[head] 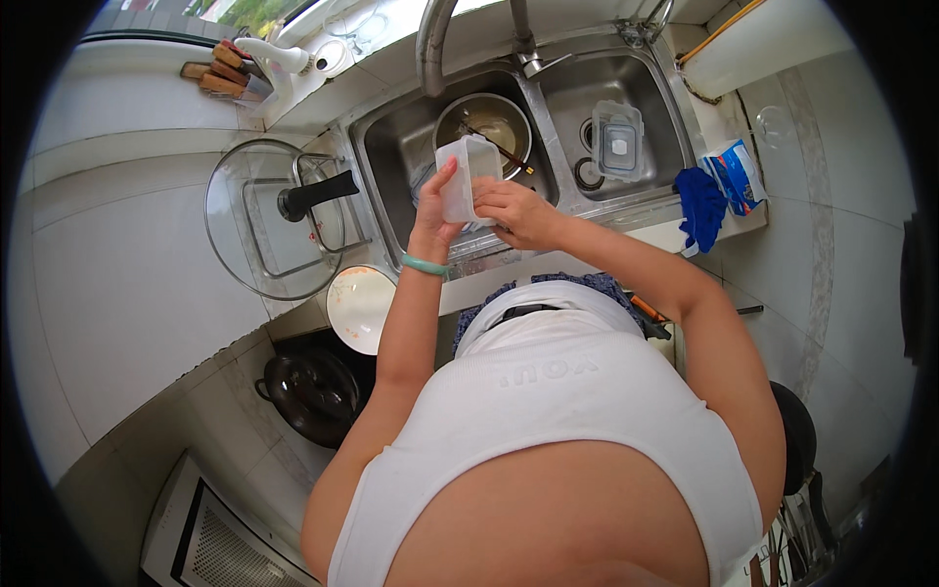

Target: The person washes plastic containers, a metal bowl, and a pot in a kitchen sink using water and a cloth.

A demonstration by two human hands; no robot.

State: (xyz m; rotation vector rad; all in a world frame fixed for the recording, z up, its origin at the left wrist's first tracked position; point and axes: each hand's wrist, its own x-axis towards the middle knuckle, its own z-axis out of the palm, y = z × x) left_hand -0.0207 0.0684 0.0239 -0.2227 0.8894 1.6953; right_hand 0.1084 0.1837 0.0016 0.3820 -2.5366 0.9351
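Observation:
A translucent plastic food container [456, 192] is tilted in my left hand [436, 213] above the left basin of a steel double sink. My right hand [524, 213] reaches into its open side, the fingers bent against the inner wall; whether a cloth is under them I cannot tell. Below the container stands a round metal pot [456, 117] with murky liquid in it. Chopsticks [513, 158] lean across the pot's rim. In the right basin lie stacked clear plastic containers or lids [618, 143], beside the drain.
A curved faucet [434, 51] overhangs the left basin. On the left are a glass lid with a black handle [297, 199] and a patterned white bowl [359, 308]. A blue cloth [699, 209] and a blue-and-white packet [736, 178] sit right; knives [224, 73] stand near the window.

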